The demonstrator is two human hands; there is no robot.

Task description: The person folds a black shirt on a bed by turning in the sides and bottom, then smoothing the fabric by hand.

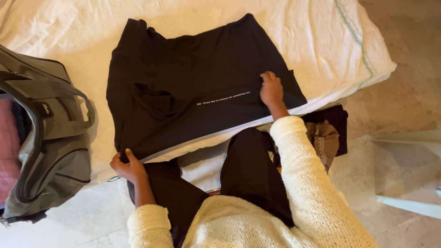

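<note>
Left hand [127, 165] pinches the near left corner of a black shirt [193, 87], thumb on top and fingers curled under the hem, right at the edge of the bed [317, 41]. Cream knit sleeves [298, 174] cover both forearms, and dark trousers [250, 170] show below them, close against the mattress. Right hand [271, 89] lies farther up on the shirt's right side, fingers bent down onto the fabric; it seems to be pinching a fold, though the grip itself is hard to make out. Just beside that arm, on the floor [395, 115], sits a small pile of dark and tan clothes [327, 133]. The shirt lies spread flat on the white sheet, a thin line of white print across its lower part. At the left, a grey bag [50, 138] stands open on the bed, something pink inside it.
</note>
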